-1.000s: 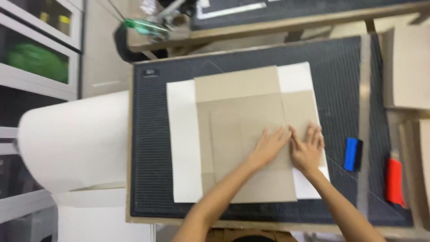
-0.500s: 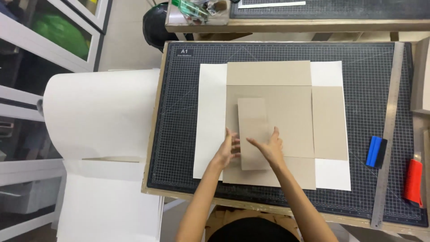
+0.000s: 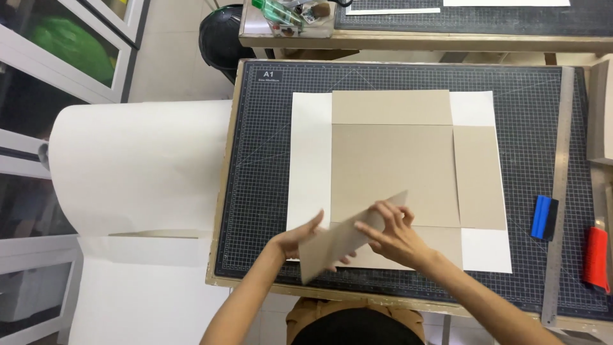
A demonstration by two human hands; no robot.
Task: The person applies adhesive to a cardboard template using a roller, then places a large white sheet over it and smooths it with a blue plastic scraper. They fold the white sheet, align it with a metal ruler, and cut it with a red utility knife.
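Stiff grey card strip point(image 3: 348, 236), seemingly two-handed.

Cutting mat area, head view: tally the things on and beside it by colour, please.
Grey-brown board pieces: 5, including the loose strip in both hands
White paper sheet: 1
Blue scraper: 1
Red tool: 1
Metal ruler: 1
Total: 9
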